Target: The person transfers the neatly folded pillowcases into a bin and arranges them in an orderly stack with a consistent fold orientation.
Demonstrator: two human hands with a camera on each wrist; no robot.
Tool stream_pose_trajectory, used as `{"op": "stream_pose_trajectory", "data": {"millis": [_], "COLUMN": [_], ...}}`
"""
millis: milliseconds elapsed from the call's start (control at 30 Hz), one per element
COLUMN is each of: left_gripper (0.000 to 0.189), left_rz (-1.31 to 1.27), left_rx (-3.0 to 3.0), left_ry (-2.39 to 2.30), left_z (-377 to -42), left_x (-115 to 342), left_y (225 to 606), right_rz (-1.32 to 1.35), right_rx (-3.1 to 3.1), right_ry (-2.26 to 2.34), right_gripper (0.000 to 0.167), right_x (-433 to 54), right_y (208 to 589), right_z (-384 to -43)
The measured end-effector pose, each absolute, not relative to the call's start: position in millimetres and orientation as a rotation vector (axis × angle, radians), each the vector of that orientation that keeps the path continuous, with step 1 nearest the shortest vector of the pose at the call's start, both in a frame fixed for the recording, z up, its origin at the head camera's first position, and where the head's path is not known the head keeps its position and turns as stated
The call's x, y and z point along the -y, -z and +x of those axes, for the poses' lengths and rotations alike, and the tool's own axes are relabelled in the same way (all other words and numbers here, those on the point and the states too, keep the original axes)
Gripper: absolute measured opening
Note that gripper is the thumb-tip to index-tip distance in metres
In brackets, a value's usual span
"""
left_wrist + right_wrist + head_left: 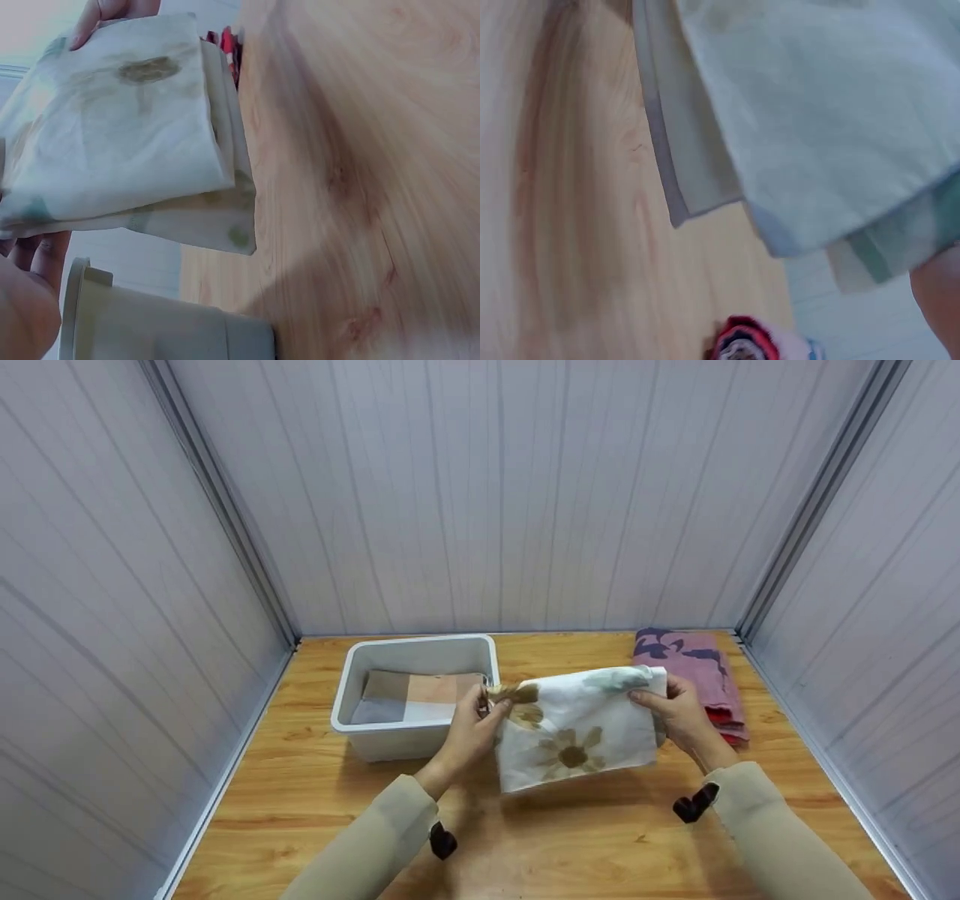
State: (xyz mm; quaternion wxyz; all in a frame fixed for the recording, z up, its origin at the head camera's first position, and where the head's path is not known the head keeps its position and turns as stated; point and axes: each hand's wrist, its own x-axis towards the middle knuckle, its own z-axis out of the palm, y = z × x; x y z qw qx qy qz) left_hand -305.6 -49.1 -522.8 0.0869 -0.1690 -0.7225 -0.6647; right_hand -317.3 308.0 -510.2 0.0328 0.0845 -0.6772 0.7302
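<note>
Both hands hold up a folded white cloth (592, 727) printed with brown flowers and green leaves. Its upper left corner is pinched by the left hand (471, 727), close to the bin's right rim. The right hand (684, 718) grips the upper right corner, thumb in front and fingers behind. Several layers hang loosely in the left wrist view, where the folded cloth (127, 135) spans between the hands. In the right wrist view the cloth (832, 127) fills the upper right, its lower edges above the wood.
A white plastic bin (397, 741) stands left on the wooden table (570, 847), with a folded brown, peach and grey checked cloth (420, 697) inside. A folded pink-purple cloth (694, 660) with dark patterns lies at the back right. Pale panel walls (465, 495) enclose the table.
</note>
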Motion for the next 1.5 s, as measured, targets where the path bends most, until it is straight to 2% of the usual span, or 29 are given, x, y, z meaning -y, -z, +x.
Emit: {"op": "stream_pose_trajectory", "data": {"millis": [267, 500, 633, 867, 1067, 1367, 1500], "left_gripper": [0.020, 0.032, 0.031, 0.039, 0.042, 0.042, 0.041], "left_rz": [-0.356, -0.255, -0.288, -0.457, -0.434, -0.336, -0.339], "left_rx": [2.048, 2.087, 2.157, 2.165, 2.227, 2.172, 2.173], "left_ry": [2.216, 2.444, 2.459, 2.349, 2.259, 2.343, 2.377], "left_z": [-309, -310, -309, -309, -310, -311, -311], "left_x": [51, 56, 57, 60, 62, 64, 64], "left_y": [523, 526, 529, 526, 519, 512, 511], "right_rz": [0.121, -0.021, -0.071, -0.090, -0.114, 0.060, 0.157], "right_rx": [2.050, 2.012, 1.999, 2.027, 2.113, 2.340, 2.458], "right_ry": [-2.113, -2.134, -2.172, -2.190, -2.184, -2.245, -2.277], "right_gripper": [0.027, 0.029, 0.028, 0.018, 0.011, 0.023, 0.035], "right_x": [-290, -282, -283, -282, -279, -278, -276], "right_y": [488, 479, 481, 489, 492, 503, 509], "right_z": [-317, -321, -323, -326, -326, -325, -323]}}
